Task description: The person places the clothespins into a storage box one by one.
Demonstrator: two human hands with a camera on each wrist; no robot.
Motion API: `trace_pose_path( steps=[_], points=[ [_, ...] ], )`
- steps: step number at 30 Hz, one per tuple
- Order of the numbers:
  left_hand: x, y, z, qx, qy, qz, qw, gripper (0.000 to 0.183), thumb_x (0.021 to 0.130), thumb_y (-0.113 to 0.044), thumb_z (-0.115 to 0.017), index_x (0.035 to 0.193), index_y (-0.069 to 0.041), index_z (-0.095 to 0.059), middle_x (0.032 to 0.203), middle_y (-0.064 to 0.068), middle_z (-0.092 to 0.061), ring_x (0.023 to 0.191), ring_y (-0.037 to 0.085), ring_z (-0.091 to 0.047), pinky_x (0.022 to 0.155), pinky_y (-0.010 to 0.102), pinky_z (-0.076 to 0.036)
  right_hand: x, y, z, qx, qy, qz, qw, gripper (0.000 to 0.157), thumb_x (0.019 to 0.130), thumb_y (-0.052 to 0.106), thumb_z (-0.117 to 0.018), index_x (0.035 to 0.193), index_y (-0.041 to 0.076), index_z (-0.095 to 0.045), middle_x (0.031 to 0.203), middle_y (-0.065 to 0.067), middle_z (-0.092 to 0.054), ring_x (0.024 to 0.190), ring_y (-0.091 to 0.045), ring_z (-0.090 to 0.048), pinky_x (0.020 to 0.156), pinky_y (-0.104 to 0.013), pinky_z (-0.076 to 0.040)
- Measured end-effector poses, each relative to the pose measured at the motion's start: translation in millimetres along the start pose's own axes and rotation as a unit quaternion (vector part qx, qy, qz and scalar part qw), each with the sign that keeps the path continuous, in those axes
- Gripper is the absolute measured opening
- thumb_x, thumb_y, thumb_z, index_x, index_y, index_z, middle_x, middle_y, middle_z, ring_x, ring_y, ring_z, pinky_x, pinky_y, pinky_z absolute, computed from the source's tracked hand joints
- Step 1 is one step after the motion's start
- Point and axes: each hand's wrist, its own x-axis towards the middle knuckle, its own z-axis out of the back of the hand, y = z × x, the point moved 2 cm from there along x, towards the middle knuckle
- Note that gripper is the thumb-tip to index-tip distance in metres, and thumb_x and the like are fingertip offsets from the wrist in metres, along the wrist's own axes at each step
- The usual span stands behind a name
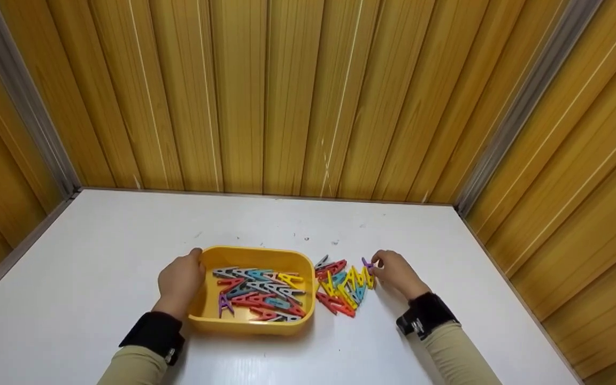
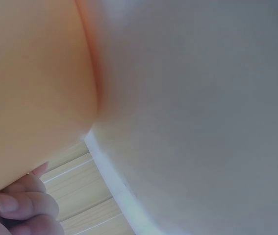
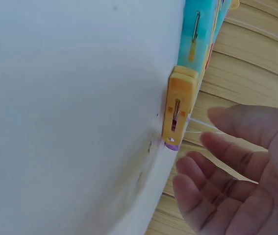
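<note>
My left hand (image 1: 182,280) grips the left rim of a yellow plastic tub (image 1: 249,327). In the left wrist view its curled fingers (image 2: 28,204) hold the edge of the tub. Inside the tub lie many clothespins in grey, red, blue, yellow and purple. Just right of it, a loose pile of clothespins (image 1: 360,294) lies on the table. At the pile's right edge is my right hand (image 1: 398,274), beside a purple clothespin (image 1: 367,264). The right wrist view shows its fingers parted and relaxed, with a gap between them and a yellow clothespin (image 3: 180,105).
The white table (image 1: 126,230) extends around the tub and pile. Yellow wood-patterned panels (image 1: 286,107) rise behind its far edge, with more at the left and right sides. Small dark marks dot the tabletop behind the tub.
</note>
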Motion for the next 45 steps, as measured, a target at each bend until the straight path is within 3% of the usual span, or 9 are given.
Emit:
trace_pose_path(
  steps=[4, 10, 20, 23, 27, 33, 36, 40, 45],
  points=[
    [-0.5, 1.0, 0.7, 0.0, -0.001, 0.002, 1.0, 0.039, 0.099, -0.011, -0.051, 0.135, 0.004, -0.058, 0.1, 0.029, -0.073, 0.086, 0.044, -0.072, 0.073, 0.054, -0.058, 10.7, -0.3, -0.5, 0.02, 0.014, -0.033, 0.999, 0.021, 0.093, 0.011, -0.067, 0.105, -0.006, -0.067, 0.089, -0.016, -0.067, 0.074, -0.022, -0.058, 0.067, -0.032, -0.046],
    [-1.6, 1.7, -0.8, -0.001, 0.007, 0.008, 0.9999, 0.04, 0.1, -0.012, -0.051, 0.136, 0.004, -0.058, 0.106, 0.029, -0.073, 0.093, 0.045, -0.072, 0.078, 0.055, -0.059, 22.7, 5.6, -3.0, 0.029, 0.039, -0.078, 0.996, 0.025, 0.096, 0.022, -0.068, 0.1, -0.003, -0.066, 0.095, -0.013, -0.068, 0.079, -0.02, -0.057, 0.067, -0.028, -0.043],
    [-2.8, -2.4, -3.8, -0.008, -0.016, -0.001, 0.9998, 0.036, 0.099, -0.01, -0.053, 0.131, 0.003, -0.061, 0.099, 0.028, -0.074, 0.085, 0.043, -0.072, 0.072, 0.054, -0.059, 42.7, 9.1, 2.0, 0.015, 0.048, -0.048, 0.998, 0.014, 0.086, 0.01, -0.065, 0.077, -0.002, -0.064, 0.067, -0.009, -0.062, 0.061, -0.016, -0.055, 0.059, -0.025, -0.042],
    [-3.1, -3.7, -2.5, -0.006, -0.015, 0.0, 0.9999, 0.035, 0.099, -0.01, -0.053, 0.131, 0.003, -0.061, 0.098, 0.027, -0.074, 0.086, 0.042, -0.073, 0.073, 0.053, -0.059, 49.3, 21.7, 14.7, 0.0, 0.045, -0.044, 0.998, 0.018, 0.086, 0.012, -0.063, 0.087, -0.005, -0.066, 0.081, -0.015, -0.068, 0.072, -0.023, -0.061, 0.07, -0.033, -0.052],
    [-2.3, -4.0, -2.0, 0.0, -0.011, 0.004, 0.9999, 0.037, 0.099, -0.011, -0.053, 0.133, 0.003, -0.06, 0.101, 0.027, -0.074, 0.089, 0.043, -0.072, 0.075, 0.054, -0.059, 59.4, 60.8, 35.4, -0.005, 0.022, -0.01, 1.0, 0.034, 0.089, 0.015, -0.065, 0.11, -0.012, -0.068, 0.108, -0.026, -0.073, 0.094, -0.032, -0.067, 0.093, -0.047, -0.055],
    [-1.6, -7.7, -6.3, -0.006, -0.004, 0.001, 1.0, 0.038, 0.1, -0.011, -0.053, 0.133, 0.004, -0.06, 0.103, 0.027, -0.074, 0.091, 0.043, -0.072, 0.078, 0.054, -0.059, 53.1, 150.0, 47.0, 0.01, 0.041, 0.121, 0.992, 0.023, 0.093, 0.015, -0.065, 0.085, -0.003, -0.077, 0.079, -0.016, -0.075, 0.063, -0.013, -0.055, 0.063, -0.025, -0.045],
    [-1.4, -10.5, -7.8, -0.008, -0.004, -0.004, 1.0, 0.037, 0.1, -0.012, -0.053, 0.132, 0.004, -0.06, 0.102, 0.027, -0.074, 0.091, 0.043, -0.072, 0.078, 0.054, -0.059, 39.0, 192.3, 36.7, 0.012, 0.095, 0.187, 0.978, 0.015, 0.091, 0.012, -0.069, 0.094, 0.001, -0.078, 0.089, -0.012, -0.077, 0.07, -0.012, -0.063, 0.065, -0.021, -0.049],
    [-1.8, -11.5, -8.0, -0.004, 0.001, -0.001, 1.0, 0.036, 0.101, -0.012, -0.053, 0.133, 0.004, -0.06, 0.104, 0.028, -0.074, 0.092, 0.043, -0.072, 0.079, 0.054, -0.06, 19.8, 236.7, 8.3, -0.015, 0.2, 0.244, 0.949, 0.026, 0.09, 0.013, -0.074, 0.114, 0.002, -0.075, 0.105, -0.012, -0.078, 0.091, -0.018, -0.072, 0.079, -0.022, -0.057],
    [-0.3, -10.9, -5.4, -0.001, 0.004, -0.008, 1.0, 0.037, 0.1, -0.01, -0.051, 0.133, 0.004, -0.06, 0.103, 0.028, -0.074, 0.089, 0.042, -0.073, 0.077, 0.054, -0.06, 4.1, 270.2, -32.9, -0.084, 0.261, 0.279, 0.92, 0.02, 0.089, 0.012, -0.078, 0.107, 0.004, -0.076, 0.101, -0.007, -0.079, 0.082, -0.011, -0.069, 0.074, -0.017, -0.054]
  ],
)
